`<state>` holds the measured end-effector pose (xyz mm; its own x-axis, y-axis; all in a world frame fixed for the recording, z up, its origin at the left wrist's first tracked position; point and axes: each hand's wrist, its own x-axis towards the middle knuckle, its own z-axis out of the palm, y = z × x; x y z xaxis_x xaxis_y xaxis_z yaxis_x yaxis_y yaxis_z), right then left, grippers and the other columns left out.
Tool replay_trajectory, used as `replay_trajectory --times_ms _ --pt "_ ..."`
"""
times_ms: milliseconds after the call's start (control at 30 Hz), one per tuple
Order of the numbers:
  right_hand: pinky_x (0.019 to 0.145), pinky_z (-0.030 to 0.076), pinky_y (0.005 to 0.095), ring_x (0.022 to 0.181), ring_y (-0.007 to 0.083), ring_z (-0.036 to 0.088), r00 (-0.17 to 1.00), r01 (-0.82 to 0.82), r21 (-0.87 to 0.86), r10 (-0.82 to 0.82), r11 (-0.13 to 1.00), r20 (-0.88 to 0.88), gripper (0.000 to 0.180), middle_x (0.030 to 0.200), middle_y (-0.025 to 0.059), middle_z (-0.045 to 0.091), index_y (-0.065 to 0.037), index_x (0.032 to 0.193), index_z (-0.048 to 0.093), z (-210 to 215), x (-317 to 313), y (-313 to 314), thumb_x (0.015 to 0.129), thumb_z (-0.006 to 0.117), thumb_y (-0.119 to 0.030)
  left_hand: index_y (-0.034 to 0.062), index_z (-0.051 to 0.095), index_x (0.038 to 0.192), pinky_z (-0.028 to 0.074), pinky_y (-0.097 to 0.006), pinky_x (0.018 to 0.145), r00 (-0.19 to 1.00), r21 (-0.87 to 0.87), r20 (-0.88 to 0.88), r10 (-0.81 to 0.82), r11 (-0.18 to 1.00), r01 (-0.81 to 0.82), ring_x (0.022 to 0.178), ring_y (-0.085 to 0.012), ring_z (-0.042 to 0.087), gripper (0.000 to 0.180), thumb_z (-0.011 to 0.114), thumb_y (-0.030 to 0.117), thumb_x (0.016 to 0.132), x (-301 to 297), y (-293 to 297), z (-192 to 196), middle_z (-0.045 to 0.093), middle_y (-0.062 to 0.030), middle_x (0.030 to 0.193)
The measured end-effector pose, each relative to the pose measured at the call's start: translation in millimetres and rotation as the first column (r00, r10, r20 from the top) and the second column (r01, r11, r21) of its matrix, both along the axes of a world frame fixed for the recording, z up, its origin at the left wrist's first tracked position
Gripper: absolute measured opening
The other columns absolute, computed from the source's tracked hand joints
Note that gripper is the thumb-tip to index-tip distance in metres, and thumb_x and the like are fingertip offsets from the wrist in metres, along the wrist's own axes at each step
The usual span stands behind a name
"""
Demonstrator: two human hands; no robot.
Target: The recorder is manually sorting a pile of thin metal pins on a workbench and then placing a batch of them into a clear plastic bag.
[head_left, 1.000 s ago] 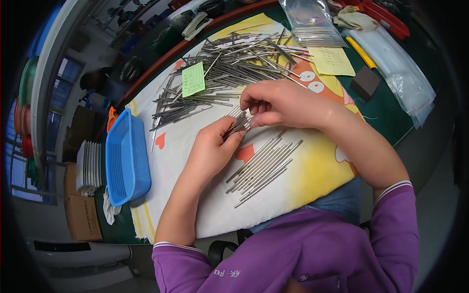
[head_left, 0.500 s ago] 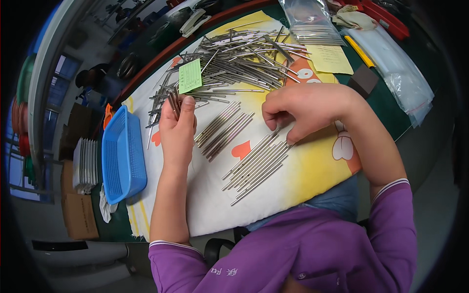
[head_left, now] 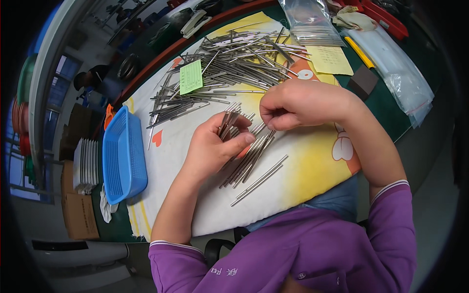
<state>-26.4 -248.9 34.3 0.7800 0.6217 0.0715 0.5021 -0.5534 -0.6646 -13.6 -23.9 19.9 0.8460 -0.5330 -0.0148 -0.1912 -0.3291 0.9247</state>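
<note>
My left hand (head_left: 210,146) is curled round several thin metal rods (head_left: 227,124), its thumb reaching toward my right hand. Fingers pinched, my right hand (head_left: 293,105) grips the upper ends of a bunch of metal rods (head_left: 251,161), which slants down toward me over the cloth. Just right of that bunch, a couple of loose rods (head_left: 259,181) lie on the cloth. Another row of rods is partly hidden behind my left hand. Beyond both hands spreads a big tangled pile of metal rods (head_left: 244,66), with a green paper slip (head_left: 190,77) on its left part.
A patterned cloth (head_left: 205,215) covers the green table. At its left stands a blue plastic basket (head_left: 124,161). Toward the far right are a bag of rods (head_left: 317,29), a yellow paper (head_left: 330,59), a yellow cutter knife (head_left: 359,51), a dark block (head_left: 363,80) and clear plastic bags (head_left: 400,73).
My left hand has moved right, still with its rods, close to my right hand. My right hand has gathered most of the spread row into a bunch, leaving a couple of rods lying.
</note>
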Motion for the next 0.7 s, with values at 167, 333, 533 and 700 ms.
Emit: replay_trajectory --times_ms 167,333,533,700 --pt "0.059 0.044 0.0289 0.065 0.0193 0.056 0.983 0.045 0.324 -0.1 0.945 0.153 0.013 0.074 0.0083 0.058 -0.002 0.085 0.058 -13 0 20 0.074 0.064 -0.007 0.0041 0.06 0.088 0.044 -0.023 0.062 0.99 0.102 -0.092 -0.105 0.988 0.115 0.067 -0.0065 0.053 0.027 0.076 0.016 0.07 -7 -8 2 0.059 0.0009 0.075" --pt "0.064 0.046 0.0285 0.072 0.0191 0.057 0.993 0.065 0.096 -0.054 0.993 -0.108 0.018 0.078 0.0057 0.058 -0.004 0.088 0.061 -3 1 2 0.071 0.067 -0.009 0.0025 0.061 0.09 0.044 -0.023 0.061 0.995 0.14 -0.028 0.096 0.986 -0.091 0.064 -0.0062 0.052 0.016 0.066 0.015 0.082 -1 -5 -1 0.059 0.0005 0.073" --pt "0.075 0.046 0.0333 0.087 0.0219 0.058 0.99 -0.096 -0.296 0.061 0.95 -0.126 0.014 0.086 0.0059 0.055 -0.006 0.085 0.061 -5 -5 13 0.071 0.064 -0.009 0.002 0.06 0.088 0.035 -0.018 0.053 0.975 -0.053 -0.019 0.22 0.974 -0.221 0.058 -0.0037 0.043 0.013 0.059 0.014 0.087 14 9 8 0.051 0.0048 0.066" --pt "0.068 0.047 0.0299 0.075 0.0208 0.059 0.996 0.001 -0.063 -0.006 0.998 -0.084 0.012 0.081 0.0089 0.057 -0.004 0.082 0.059 -1 -7 18 0.072 0.063 -0.009 0.003 0.058 0.085 0.043 -0.022 0.06 0.999 0.114 -0.035 -0.026 0.993 0.03 0.066 -0.0056 0.049 0.027 0.075 0.018 0.071 0 3 14 0.056 0.0017 0.073"
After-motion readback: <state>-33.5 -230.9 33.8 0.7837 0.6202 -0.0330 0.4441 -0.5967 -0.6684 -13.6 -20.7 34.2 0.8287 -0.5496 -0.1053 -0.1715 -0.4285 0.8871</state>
